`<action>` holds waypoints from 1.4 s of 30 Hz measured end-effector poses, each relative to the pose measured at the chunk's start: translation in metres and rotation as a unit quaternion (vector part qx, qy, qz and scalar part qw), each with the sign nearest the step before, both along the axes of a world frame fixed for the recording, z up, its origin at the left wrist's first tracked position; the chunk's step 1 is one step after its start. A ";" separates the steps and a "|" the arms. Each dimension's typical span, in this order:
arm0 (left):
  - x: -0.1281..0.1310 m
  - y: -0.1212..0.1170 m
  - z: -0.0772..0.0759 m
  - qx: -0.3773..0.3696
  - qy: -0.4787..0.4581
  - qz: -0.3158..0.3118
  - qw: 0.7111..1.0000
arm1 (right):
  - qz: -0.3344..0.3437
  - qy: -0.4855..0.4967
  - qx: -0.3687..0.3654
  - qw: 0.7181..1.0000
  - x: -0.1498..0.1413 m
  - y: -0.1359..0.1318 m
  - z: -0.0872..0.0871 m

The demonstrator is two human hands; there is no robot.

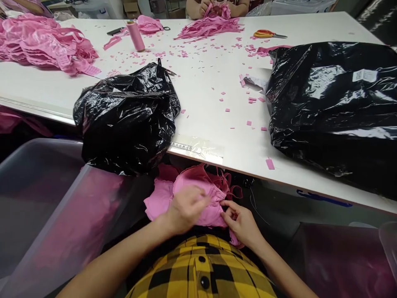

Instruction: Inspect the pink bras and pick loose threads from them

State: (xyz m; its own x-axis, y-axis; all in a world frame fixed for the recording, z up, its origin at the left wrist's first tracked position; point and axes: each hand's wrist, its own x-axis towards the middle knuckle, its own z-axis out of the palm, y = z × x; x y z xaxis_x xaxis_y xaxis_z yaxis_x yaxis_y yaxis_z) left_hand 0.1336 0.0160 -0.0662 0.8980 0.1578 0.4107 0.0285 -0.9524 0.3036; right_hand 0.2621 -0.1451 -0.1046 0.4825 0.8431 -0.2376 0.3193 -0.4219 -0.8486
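Observation:
A pink garment (198,182) with thin straps lies bunched in my lap, just below the white table's front edge (235,161). My left hand (186,209) rests on top of its fabric, fingers curled and blurred. My right hand (240,221) pinches the garment's right edge between thumb and fingers. Both hands sit close together over my yellow and black checked shirt (201,269).
Two black plastic bags (127,116) (335,107) sit on the table. Pink scraps, a pink thread cone (135,35), scissors (266,34) and a pink garment pile (43,43) lie farther back. Another person's hands (214,7) work strips opposite. A clear bin (46,198) stands left.

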 end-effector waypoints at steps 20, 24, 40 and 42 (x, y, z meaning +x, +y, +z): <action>0.025 -0.030 -0.042 0.098 0.106 -0.105 0.984 | -0.021 0.195 0.009 0.980 0.030 0.016 -0.006; 0.022 -0.031 -0.052 0.081 0.046 -0.089 0.992 | -0.035 0.240 0.004 0.970 0.030 0.022 -0.010; 0.012 -0.033 -0.052 0.040 -0.033 -0.113 0.992 | 0.014 0.377 -0.111 0.920 0.017 0.024 -0.002; 0.000 -0.032 -0.045 0.007 -0.037 -0.103 0.994 | 0.008 0.386 -0.112 0.916 0.017 0.024 -0.004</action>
